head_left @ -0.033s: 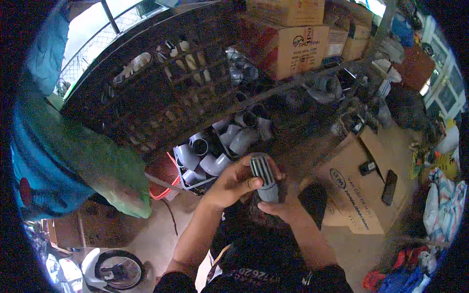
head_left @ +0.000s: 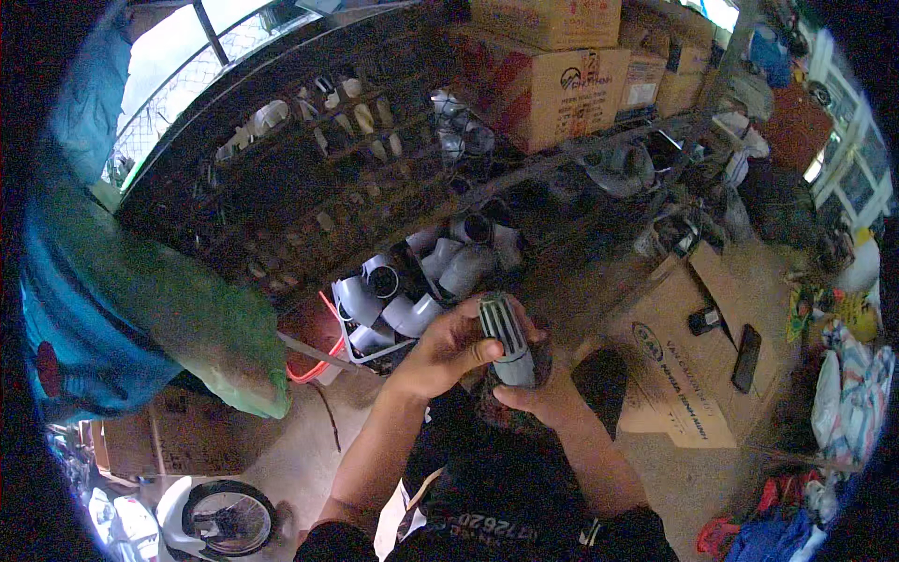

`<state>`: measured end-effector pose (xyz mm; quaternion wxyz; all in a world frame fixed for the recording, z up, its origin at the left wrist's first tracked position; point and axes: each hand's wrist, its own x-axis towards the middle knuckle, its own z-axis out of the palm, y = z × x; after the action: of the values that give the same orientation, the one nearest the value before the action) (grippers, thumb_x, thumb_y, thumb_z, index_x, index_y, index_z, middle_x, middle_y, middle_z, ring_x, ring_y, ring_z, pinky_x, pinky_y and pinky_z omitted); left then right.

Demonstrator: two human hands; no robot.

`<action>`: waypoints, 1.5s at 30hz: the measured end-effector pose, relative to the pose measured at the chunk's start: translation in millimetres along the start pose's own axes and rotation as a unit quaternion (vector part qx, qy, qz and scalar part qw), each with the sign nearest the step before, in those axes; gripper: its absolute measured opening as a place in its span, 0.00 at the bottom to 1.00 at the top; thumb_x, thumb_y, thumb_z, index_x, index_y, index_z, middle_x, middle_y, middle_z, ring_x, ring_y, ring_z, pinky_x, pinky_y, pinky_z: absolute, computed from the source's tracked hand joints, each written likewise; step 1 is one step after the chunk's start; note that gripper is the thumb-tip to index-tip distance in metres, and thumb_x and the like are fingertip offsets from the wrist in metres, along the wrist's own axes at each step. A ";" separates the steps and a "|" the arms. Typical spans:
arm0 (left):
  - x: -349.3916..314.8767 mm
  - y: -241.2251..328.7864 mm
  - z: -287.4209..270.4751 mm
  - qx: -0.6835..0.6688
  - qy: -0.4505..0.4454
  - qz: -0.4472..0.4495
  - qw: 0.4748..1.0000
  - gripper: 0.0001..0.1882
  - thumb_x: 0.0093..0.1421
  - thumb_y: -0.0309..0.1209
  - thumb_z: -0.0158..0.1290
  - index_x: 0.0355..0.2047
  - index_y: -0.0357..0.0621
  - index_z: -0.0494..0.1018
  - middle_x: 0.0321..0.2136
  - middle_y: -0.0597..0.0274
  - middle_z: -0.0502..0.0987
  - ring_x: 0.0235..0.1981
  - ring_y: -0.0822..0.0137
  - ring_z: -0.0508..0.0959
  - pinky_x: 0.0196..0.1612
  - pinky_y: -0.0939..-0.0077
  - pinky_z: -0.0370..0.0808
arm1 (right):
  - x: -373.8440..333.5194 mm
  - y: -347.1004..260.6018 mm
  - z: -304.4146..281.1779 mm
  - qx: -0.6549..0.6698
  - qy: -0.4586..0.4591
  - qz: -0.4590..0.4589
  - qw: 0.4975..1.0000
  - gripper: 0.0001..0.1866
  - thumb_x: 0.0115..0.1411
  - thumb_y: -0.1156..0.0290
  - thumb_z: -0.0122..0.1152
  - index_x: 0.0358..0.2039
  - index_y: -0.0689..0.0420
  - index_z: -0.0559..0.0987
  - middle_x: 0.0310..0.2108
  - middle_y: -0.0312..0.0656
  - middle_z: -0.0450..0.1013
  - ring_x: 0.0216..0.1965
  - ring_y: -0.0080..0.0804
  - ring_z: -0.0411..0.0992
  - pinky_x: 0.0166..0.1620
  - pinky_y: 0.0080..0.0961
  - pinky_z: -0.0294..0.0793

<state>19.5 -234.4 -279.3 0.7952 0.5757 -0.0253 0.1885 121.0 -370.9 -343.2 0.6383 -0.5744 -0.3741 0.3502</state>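
A grey plastic pipe strainer (head_left: 507,335) with long dark slots in its upper part is held upright, slightly tilted, in front of my chest. My left hand (head_left: 445,354) is closed round its slotted part from the left, the thumb lying across the front. Lower down, my right hand (head_left: 536,395) grips the smooth base, its thumb pressed against the near side. Some of the fingers of both hands are hidden behind the strainer. Just beyond my left hand stands a crate (head_left: 386,354) of grey pipe elbows (head_left: 409,316).
A dark rack (head_left: 309,201) of small fittings spans the far left. Cardboard boxes (head_left: 576,98) are stacked at the back. On the right, a flattened carton (head_left: 693,375) bears a phone-like black object (head_left: 745,359). A green sheet (head_left: 215,328) hangs left; a motorbike wheel (head_left: 228,518) shows lower left.
The strainer has turned very slightly between my hands, so its slots show at a slightly different angle. Both hands keep their places.
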 end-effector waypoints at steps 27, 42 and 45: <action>5.2 -14.9 0.8 -0.060 0.052 -0.005 0.997 0.33 0.51 0.32 0.59 0.55 0.37 0.58 0.51 0.51 0.68 0.52 0.62 0.69 0.55 0.68 0.64 | 0.0 -33.1 -2.5 -0.130 0.017 0.027 0.991 0.48 0.40 0.61 0.71 0.55 0.68 0.53 0.53 0.53 0.59 0.57 0.43 0.56 0.59 0.38 0.54; -6.1 -27.0 -5.7 0.088 0.158 -0.031 0.983 0.30 0.51 0.29 0.60 0.51 0.38 0.60 0.45 0.54 0.71 0.47 0.66 0.70 0.52 0.71 0.65 | 5.9 -18.0 -7.4 -0.255 0.035 -0.055 0.965 0.35 0.39 0.60 0.70 0.47 0.61 0.68 0.42 0.48 0.70 0.45 0.44 0.69 0.53 0.36 0.61; 1.0 -25.6 9.8 -0.076 0.131 0.009 0.989 0.30 0.52 0.29 0.59 0.53 0.39 0.57 0.45 0.53 0.71 0.48 0.66 0.70 0.52 0.71 0.65 | 8.5 -15.8 -7.8 -0.278 0.052 -0.103 0.954 0.34 0.38 0.63 0.69 0.47 0.60 0.68 0.41 0.48 0.70 0.43 0.45 0.70 0.49 0.34 0.68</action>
<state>30.7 -250.0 -298.9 0.8313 0.4841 0.0597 0.2665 132.1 -368.6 -327.3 0.5042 -0.7051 -0.4801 0.1346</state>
